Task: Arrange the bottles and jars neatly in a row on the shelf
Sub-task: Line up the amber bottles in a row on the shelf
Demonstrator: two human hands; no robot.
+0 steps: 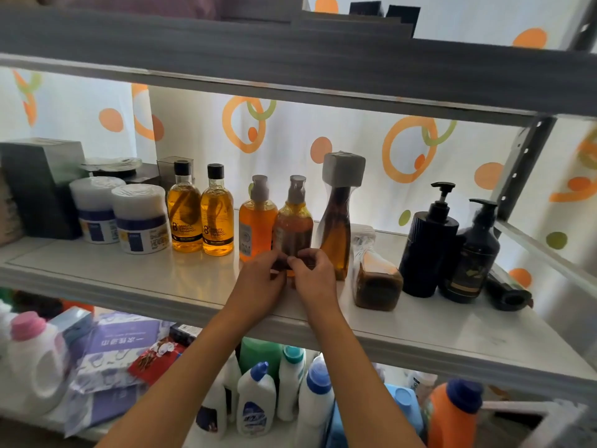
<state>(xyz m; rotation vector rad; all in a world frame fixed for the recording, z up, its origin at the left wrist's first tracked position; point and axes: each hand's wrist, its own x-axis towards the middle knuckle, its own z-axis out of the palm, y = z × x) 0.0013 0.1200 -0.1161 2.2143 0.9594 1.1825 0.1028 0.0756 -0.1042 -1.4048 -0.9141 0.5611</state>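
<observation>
On the white shelf (129, 273) stand two white jars (140, 218), two amber shampoo bottles (200, 215) with black caps, an orange pump bottle (257, 221) and a brown-amber pump bottle (294, 221). My left hand (261, 279) and my right hand (311, 274) both grip the base of the brown-amber pump bottle, which stands upright beside the orange one. To its right stands a tall wrapped amber bottle (337, 215). A wrapped bottle (374, 276) lies on its side. Two black pump bottles (428, 247) stand further right, and a black bottle (507, 291) lies at the far right.
A dark box (38, 185) and a lidded dish (111, 166) sit at the shelf's back left. A grey shelf board (290, 66) hangs overhead. A metal upright (523, 163) stands at the right. Below are detergent bottles (256, 399) and packets (119, 347).
</observation>
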